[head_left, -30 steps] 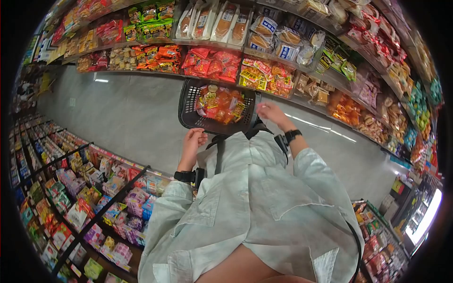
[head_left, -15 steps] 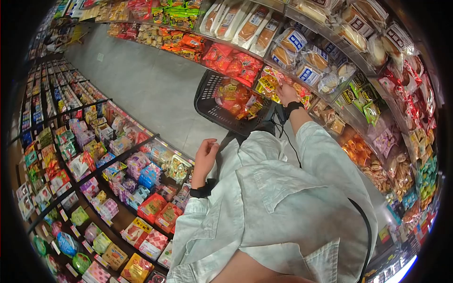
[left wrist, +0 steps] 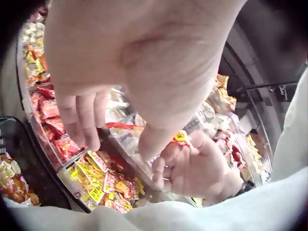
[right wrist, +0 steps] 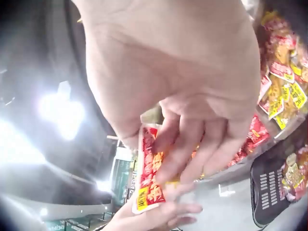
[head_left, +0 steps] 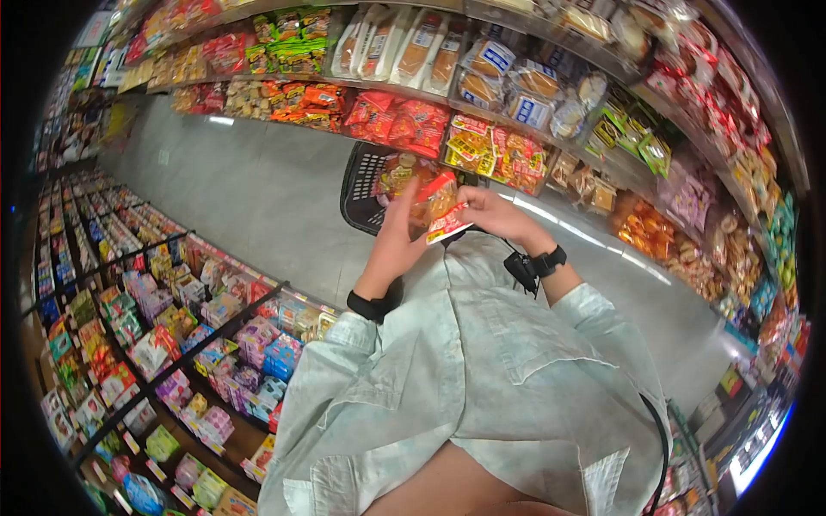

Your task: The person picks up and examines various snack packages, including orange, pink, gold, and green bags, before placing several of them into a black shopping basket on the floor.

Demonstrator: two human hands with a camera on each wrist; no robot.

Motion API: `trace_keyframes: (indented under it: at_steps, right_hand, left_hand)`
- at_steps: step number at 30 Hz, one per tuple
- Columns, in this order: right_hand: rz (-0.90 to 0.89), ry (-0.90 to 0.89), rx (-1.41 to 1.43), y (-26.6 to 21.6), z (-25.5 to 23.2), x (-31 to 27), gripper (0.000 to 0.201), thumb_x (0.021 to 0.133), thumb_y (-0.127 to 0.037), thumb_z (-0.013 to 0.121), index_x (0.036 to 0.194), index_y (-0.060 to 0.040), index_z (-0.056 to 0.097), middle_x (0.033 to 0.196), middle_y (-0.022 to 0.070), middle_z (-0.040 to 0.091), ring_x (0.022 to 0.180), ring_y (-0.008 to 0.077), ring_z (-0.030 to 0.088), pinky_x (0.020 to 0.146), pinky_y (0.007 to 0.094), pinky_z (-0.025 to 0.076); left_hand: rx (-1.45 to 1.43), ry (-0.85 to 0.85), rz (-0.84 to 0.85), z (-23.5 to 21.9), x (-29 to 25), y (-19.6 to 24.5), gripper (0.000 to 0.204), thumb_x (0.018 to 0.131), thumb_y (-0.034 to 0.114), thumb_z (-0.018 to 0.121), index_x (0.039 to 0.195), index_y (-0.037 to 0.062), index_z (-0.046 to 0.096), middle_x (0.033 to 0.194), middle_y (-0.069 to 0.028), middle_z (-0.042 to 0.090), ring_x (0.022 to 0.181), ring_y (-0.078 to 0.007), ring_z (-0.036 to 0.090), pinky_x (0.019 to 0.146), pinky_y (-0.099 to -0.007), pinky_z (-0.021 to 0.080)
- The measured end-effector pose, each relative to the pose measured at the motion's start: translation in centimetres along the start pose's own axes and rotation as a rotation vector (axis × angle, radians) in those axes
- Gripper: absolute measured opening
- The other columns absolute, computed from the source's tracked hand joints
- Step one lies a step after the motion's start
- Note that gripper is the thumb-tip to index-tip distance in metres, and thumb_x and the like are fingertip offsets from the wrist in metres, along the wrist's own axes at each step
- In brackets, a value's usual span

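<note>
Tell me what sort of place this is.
Most likely a shop's snack aisle: long shelves packed with matching bagged snacks, rows of boxed and bagged goods opposite, and a black shopping basket beside the shelves.

Basket [head_left: 349,196] at twelve o'clock, packets [head_left: 398,169] inside. Shelving [head_left: 391,88] behind, spanning eleven to three. Rack [head_left: 228,327] at nine; floor [head_left: 258,185] between.

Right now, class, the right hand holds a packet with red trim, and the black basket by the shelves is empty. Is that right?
Not quite: the black basket by the shelves has snack packets in it, as the head view shows. The right hand does hold a packet with red trim.
</note>
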State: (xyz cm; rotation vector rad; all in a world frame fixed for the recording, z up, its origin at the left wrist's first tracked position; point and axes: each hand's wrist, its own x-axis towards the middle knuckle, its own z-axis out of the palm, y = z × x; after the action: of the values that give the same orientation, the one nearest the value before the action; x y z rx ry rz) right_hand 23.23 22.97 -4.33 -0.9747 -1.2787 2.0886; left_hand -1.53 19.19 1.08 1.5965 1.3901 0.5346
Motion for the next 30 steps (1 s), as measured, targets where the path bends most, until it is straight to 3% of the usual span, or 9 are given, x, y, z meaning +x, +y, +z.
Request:
trace_keyframes:
  at_steps: [5, 7, 8, 12, 15, 18, 21, 25, 30]
  right_hand:
    - [-0.039, 0.318, 0.161, -2.3, 5.5, -4.6, 0.019, 0.11, -0.023, 0.061, 0.103, -0.0061, 0.064, 0.095, -0.0026, 0.065, 0.092, 0.0068, 0.061, 0.088, 0.0269, 0.051]
    - [-0.047, 0.459, 0.229, -2.9, 8.3, -6.4, 0.023, 0.111, -0.027, 0.061, 0.106, -0.0056, 0.065, 0.096, -0.0002, 0.068, 0.093, 0.0085, 0.064, 0.09, 0.0277, 0.052]
    - [-0.059, 0.496, 0.159, -2.0, 9.3, -7.0, 0.03, 0.113, -0.03, 0.058, 0.13, -0.0071, 0.067, 0.102, 0.0018, 0.071, 0.098, 0.0111, 0.067, 0.092, 0.0285, 0.053]
    - [-0.005, 0.632, 0.09, -0.6, 16.9, -8.4, 0.048, 0.111, -0.03, 0.063, 0.155, -0.012, 0.056, 0.094, 0.0003, 0.068, 0.096, 0.0089, 0.065, 0.089, 0.0278, 0.053]
    - [0.168, 0.619, -0.262, 0.5, 21.3, -8.4, 0.053, 0.103, -0.031, 0.073, 0.149, -0.0109, 0.058, 0.095, 0.0052, 0.07, 0.088, 0.0149, 0.067, 0.084, 0.0304, 0.054]
    - [-0.052, 0.652, -0.714, 2.8, 24.1, -8.1, 0.06, 0.101, -0.036, 0.074, 0.15, -0.0073, 0.059, 0.102, 0.0076, 0.067, 0.087, 0.023, 0.066, 0.089, 0.0336, 0.055]
    - [-0.107, 0.63, -0.688, 3.7, 25.1, -7.1, 0.053, 0.099, -0.038, 0.075, 0.139, -0.0047, 0.066, 0.103, 0.0113, 0.066, 0.086, 0.0305, 0.066, 0.09, 0.0372, 0.056]
    - [0.013, 0.651, -0.029, 6.2, 24.4, -5.8, 0.051, 0.102, -0.043, 0.07, 0.129, 0.0002, 0.069, 0.122, 0.0155, 0.073, 0.103, 0.0246, 0.072, 0.089, 0.0379, 0.057]
    - [-0.081, 0.588, -0.163, 5.4, 24.0, -9.2, 0.073, 0.104, -0.034, 0.072, 0.161, -0.0001, 0.044, 0.144, 0.0196, 0.065, 0.118, 0.0239, 0.072, 0.101, 0.0349, 0.056]
  left_hand:
    - [0.07, -0.272, 0.331, -1.5, 0.1, -1.0, 0.056, 0.094, 0.002, 0.071, 0.149, 0.005, 0.059, 0.125, -0.0151, 0.061, 0.109, -0.0278, 0.067, 0.092, -0.0341, 0.055]
    - [0.001, -0.287, 0.291, -1.9, -0.6, -1.8, 0.038, 0.104, 0.015, 0.065, 0.139, 0.0014, 0.065, 0.116, -0.0132, 0.064, 0.108, -0.0276, 0.066, 0.093, -0.0326, 0.053]
    - [-0.012, -0.314, 0.285, -2.4, -0.9, -2.0, 0.037, 0.106, 0.018, 0.064, 0.138, 0.0008, 0.066, 0.114, -0.0131, 0.064, 0.107, -0.0276, 0.066, 0.094, -0.0322, 0.052]
    - [-0.244, -0.404, 0.063, -3.7, -2.9, -4.5, 0.039, 0.111, 0.026, 0.059, 0.13, -0.008, 0.067, 0.122, -0.0098, 0.069, 0.112, -0.0184, 0.065, 0.099, -0.0288, 0.049]
    - [-0.471, -0.343, -0.061, -3.2, -5.7, -7.5, 0.044, 0.114, 0.033, 0.053, 0.118, -0.0076, 0.069, 0.102, -0.0065, 0.071, 0.096, -0.0127, 0.063, 0.09, -0.0316, 0.051]
    - [-0.729, -0.348, -0.343, -4.0, -8.2, -7.0, 0.053, 0.117, 0.041, 0.046, 0.115, -0.0057, 0.073, 0.103, -0.0052, 0.073, 0.093, -0.012, 0.065, 0.088, -0.0306, 0.052]
    - [-0.76, -0.538, -0.236, -4.9, -9.4, -9.3, 0.052, 0.117, 0.04, 0.044, 0.115, -0.0032, 0.074, 0.103, -0.0053, 0.073, 0.096, -0.0129, 0.068, 0.087, -0.0306, 0.053]
    - [-0.545, -0.396, 0.018, -5.1, -12.5, -6.8, 0.047, 0.117, 0.034, 0.045, 0.145, -0.0009, 0.059, 0.128, -0.0084, 0.069, 0.113, -0.0154, 0.066, 0.099, -0.0315, 0.051]
    - [-0.405, -0.171, 0.125, -1.4, -15.5, -8.1, 0.051, 0.114, 0.025, 0.052, 0.161, 0.0042, 0.046, 0.15, -0.014, 0.059, 0.132, -0.0208, 0.059, 0.109, -0.0356, 0.049]
